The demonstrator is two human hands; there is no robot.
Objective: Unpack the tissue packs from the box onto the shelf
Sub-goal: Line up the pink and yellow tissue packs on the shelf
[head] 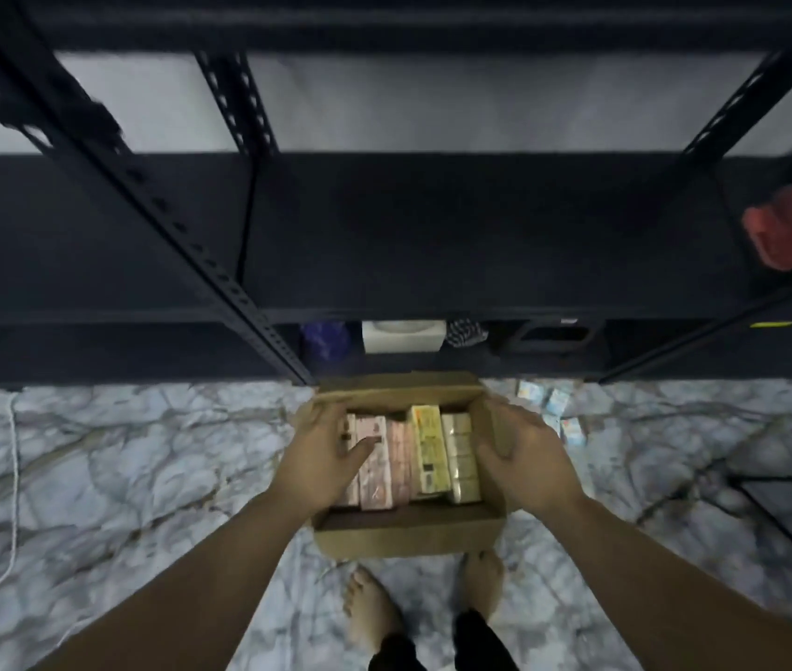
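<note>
cardboard box (408, 537) sits on the marble floor (142, 452) right in front of the black metal shelf (432, 234), still packed with tissue packs (425, 452) standing on edge in rows. left hand (321, 457) is over the pinkish packs with relaxed fingers resting on them, grip released, nothing pinched yet. right hand (524, 457) curls around the box's right wall, steadying it. i'd say dig the fingers in beside one pack, pull straight up so the neighbours don't tip, and keep that right hand holding the box down.
</note>
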